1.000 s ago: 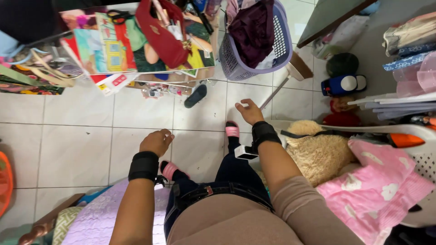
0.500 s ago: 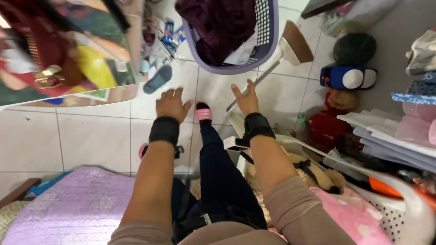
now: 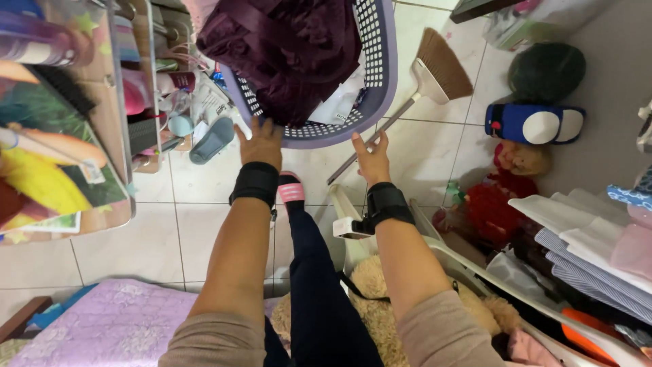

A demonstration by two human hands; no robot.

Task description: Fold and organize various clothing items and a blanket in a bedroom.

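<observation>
Fingers of left hand [image 3: 261, 143] and right hand [image 3: 370, 158] spread, touching near rim of basket [image 3: 377, 81]; maroon clothes [image 3: 285, 47] piled inside.

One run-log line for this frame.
left hand: on laundry basket rim | right hand: at rim | basket: dark clothes | broom beside

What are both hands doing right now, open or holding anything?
Left hand: open, fingers reaching the rim of the purple laundry basket, holding nothing.
Right hand: open, near the basket rim and the broom handle; whether it touches either cannot be told.
</observation>
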